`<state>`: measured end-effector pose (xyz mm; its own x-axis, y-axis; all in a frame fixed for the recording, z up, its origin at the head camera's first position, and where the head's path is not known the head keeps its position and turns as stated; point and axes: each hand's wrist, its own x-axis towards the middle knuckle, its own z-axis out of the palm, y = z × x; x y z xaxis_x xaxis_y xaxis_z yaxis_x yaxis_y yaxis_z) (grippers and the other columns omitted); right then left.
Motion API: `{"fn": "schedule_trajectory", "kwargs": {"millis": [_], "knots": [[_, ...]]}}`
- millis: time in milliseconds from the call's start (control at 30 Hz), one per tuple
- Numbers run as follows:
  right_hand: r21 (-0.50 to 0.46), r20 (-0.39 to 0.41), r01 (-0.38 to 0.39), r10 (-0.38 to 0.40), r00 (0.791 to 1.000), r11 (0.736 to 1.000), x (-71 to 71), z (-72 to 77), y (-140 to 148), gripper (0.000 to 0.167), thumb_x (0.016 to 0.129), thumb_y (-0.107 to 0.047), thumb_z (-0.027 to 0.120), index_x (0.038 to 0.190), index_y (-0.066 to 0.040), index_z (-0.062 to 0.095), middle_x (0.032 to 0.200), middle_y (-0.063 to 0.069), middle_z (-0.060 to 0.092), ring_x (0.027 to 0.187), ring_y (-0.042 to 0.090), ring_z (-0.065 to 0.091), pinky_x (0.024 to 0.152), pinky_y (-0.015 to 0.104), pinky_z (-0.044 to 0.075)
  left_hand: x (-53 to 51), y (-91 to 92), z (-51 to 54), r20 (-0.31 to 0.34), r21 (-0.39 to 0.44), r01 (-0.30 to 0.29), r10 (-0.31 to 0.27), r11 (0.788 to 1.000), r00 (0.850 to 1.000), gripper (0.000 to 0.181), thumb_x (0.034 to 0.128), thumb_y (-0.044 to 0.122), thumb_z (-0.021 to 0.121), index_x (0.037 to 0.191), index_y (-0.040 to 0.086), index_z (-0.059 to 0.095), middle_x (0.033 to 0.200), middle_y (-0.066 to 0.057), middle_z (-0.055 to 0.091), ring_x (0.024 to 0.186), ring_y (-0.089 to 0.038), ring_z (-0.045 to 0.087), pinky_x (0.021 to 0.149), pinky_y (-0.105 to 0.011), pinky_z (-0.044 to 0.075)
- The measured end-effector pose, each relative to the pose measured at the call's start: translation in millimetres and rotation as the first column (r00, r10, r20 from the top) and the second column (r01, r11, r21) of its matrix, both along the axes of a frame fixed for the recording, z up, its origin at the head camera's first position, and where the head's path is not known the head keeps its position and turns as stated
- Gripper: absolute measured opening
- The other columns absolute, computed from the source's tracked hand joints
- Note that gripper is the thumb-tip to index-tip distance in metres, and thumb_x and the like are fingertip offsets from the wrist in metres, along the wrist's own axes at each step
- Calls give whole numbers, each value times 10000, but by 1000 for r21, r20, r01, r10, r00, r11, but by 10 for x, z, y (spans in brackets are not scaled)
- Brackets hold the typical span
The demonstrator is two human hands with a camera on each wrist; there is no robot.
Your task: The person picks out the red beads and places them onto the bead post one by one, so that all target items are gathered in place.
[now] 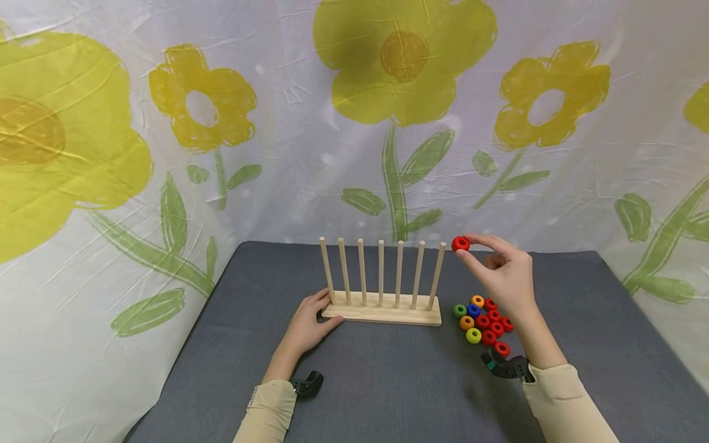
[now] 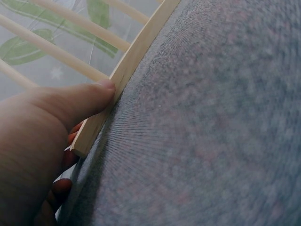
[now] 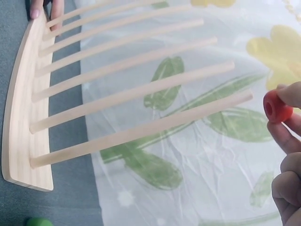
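Seven pegs [image 1: 381, 274] are rising from rack [image 1: 382, 315]; left hand [image 1: 306, 325] is gripping rack's left end, right hand [image 1: 511, 277] is fingertip-pinching red bead [image 1: 457, 246] right of rack's peg tops; loose beads [image 1: 482, 325] lying right of rack.

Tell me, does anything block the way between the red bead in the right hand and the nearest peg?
Nothing visible does. The right hand pinches the red bead near the top of the nearest peg, with an open gap between them.
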<state>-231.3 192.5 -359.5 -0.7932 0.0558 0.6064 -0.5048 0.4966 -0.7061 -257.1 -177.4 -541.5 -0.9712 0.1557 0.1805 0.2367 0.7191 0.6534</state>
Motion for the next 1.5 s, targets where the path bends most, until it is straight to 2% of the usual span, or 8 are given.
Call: {"fn": "schedule_trajectory", "kwargs": {"millis": [167,367,467,600,800,967,1267,1500], "knots": [[-8,0,-10,10,1000,1000,-2,22,-22,279,912,-9,827,1188,4,793,908,-58,593,444,-74,186,434,294,212,3,-3,1,3,-1,-2,2,1000,1000,719,958,334,815,1551,37,536,1653,-126,455,1508,-396,417,1191,-626,383],[-4,-7,-12,12,1000,1000,-167,-144,45,307,901,-16,842,1205,-26,798,948,-84,607,449,-68,184,432,301,207,2,0,-1,1,-7,0,0,1000,1000,715,961,332,812,1546,25,538,1650,-127,459,1496,-398,429,1178,-624,397],[-5,-10,-15,15,1000,1000,-221,-192,67,325,893,-47,861,1212,-76,809,982,-72,632,436,-31,197,427,298,211,7,5,9,10,-8,1,-1,1000,1000,719,960,339,813,1548,30,535,1655,-121,453,1501,-393,425,1184,-620,394],[-11,-12,-30,30,999,999,-253,-206,62,330,890,-68,870,1213,-108,816,1033,-8,684,412,11,214,415,289,219,11,9,17,10,-10,6,-6,1000,1000,718,959,338,814,1544,26,540,1650,-129,458,1496,-398,430,1178,-626,397],[-22,-9,-55,55,998,998,-313,-222,36,323,894,-41,858,1211,-62,806,1079,77,730,398,-24,230,405,265,212,11,4,4,-8,-12,5,-5,1000,1000,706,959,335,814,1531,14,555,1640,-140,469,1481,-406,445,1167,-628,408],[-28,-12,-60,59,998,998,-327,-237,5,319,888,-18,855,1202,-42,804,1091,97,732,396,-47,226,408,261,208,11,-3,-7,-10,-6,3,-3,1000,1000,702,962,334,810,1530,11,554,1641,-139,468,1484,-405,441,1172,-628,404],[-28,-13,-81,81,997,996,-323,-232,-12,278,916,-95,853,1192,-101,821,1069,72,739,392,42,238,401,265,239,11,-9,-1,-8,-2,2,-2,1000,1000,693,967,338,807,1527,12,561,1640,-135,470,1483,-401,443,1174,-624,403],[-19,-14,-82,82,997,996,-341,-250,-27,297,909,-77,856,1203,-77,814,1080,102,734,395,29,239,400,257,232,11,-9,-6,-10,-2,1,-1,1000,1000,697,967,339,807,1527,6,559,1640,-138,470,1484,-404,442,1174,-626,401]]}}
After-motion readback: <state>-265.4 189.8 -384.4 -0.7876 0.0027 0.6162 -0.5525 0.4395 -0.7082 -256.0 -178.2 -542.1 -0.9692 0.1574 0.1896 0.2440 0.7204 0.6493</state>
